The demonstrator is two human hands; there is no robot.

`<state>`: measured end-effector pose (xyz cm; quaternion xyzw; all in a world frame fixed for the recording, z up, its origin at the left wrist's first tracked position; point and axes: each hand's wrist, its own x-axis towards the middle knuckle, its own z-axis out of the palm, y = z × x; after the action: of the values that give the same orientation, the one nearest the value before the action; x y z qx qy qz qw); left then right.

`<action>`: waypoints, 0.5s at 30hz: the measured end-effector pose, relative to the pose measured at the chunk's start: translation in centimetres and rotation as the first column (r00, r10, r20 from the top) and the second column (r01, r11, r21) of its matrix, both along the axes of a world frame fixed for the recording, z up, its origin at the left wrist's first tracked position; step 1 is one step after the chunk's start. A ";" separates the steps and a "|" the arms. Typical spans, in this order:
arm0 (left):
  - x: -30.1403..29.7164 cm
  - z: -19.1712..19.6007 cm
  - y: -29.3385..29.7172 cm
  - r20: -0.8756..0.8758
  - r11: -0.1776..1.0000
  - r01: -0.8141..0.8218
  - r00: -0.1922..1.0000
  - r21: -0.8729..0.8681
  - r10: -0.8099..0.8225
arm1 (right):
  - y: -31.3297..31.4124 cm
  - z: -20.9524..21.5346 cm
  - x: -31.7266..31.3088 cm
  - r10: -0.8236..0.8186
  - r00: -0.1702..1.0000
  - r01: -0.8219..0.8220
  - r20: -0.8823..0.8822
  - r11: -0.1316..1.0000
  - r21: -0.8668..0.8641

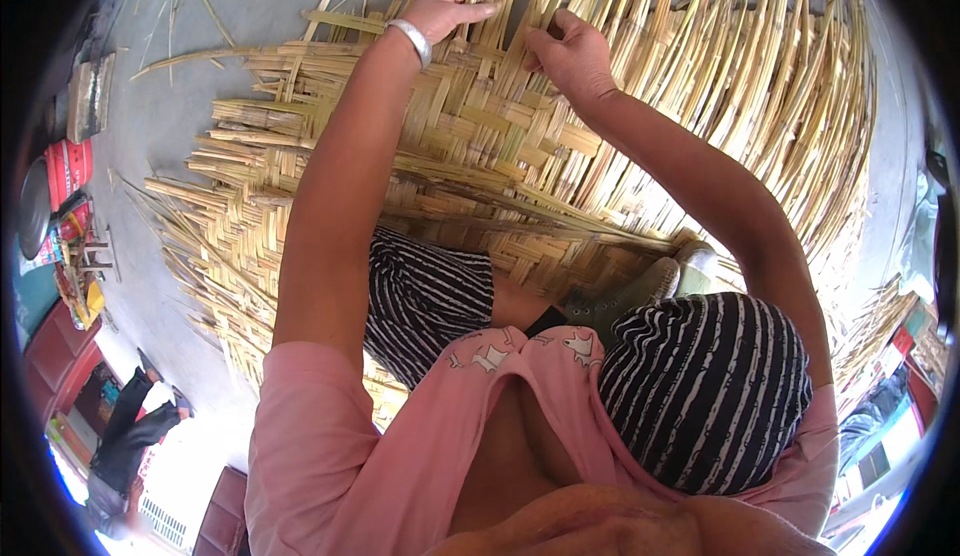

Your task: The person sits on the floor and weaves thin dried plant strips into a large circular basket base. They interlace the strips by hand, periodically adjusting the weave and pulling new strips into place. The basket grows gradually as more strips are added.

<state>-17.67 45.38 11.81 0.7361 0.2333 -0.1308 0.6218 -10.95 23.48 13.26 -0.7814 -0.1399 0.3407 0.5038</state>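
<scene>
A mat of flat, yellowish split reed strips [470, 121] lies under me, with its woven part in the middle and left. Long unwoven strips [740, 86] fan out toward the far side and the right. My left hand [440, 14], with a silver bangle [412, 42] on its wrist, is at the far edge of the weave. Its thumb reaches across some upright strips, and its other fingertips are partly hidden among them. Just to the right, my right hand [578, 56] pinches a reed strip between thumb and bent fingers. A dark gap shows between the strips there.
My knees, in black-and-white striped cloth, and a green shoe [625, 296] rest on the mat. Loose strips [190, 56] lie on the grey floor at the far left. Red bags [68, 171] and dark red seats [60, 351] stand left. Another person's dark-clothed legs [125, 426] show lower left.
</scene>
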 end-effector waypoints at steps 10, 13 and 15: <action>-0.8 1.8 -0.5 0.070 0.964 -0.029 0.996 -0.266 0.049 | 2.4 1.4 2.6 0.355 0.935 -0.331 0.024 0.892 -0.309; -1.1 2.1 -0.3 0.079 0.973 -0.016 0.996 -0.230 0.035 | 3.4 2.0 3.8 0.530 0.848 -0.498 -0.007 0.792 -0.353; -1.6 1.9 -0.1 0.028 0.976 -0.045 0.998 -0.213 0.053 | 3.6 2.8 4.0 0.635 0.772 -0.599 -0.018 0.719 -0.353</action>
<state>-19.23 45.26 13.72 0.6616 0.2256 -0.1272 0.7037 -6.93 27.11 16.04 -0.7810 -0.3578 0.4663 0.2110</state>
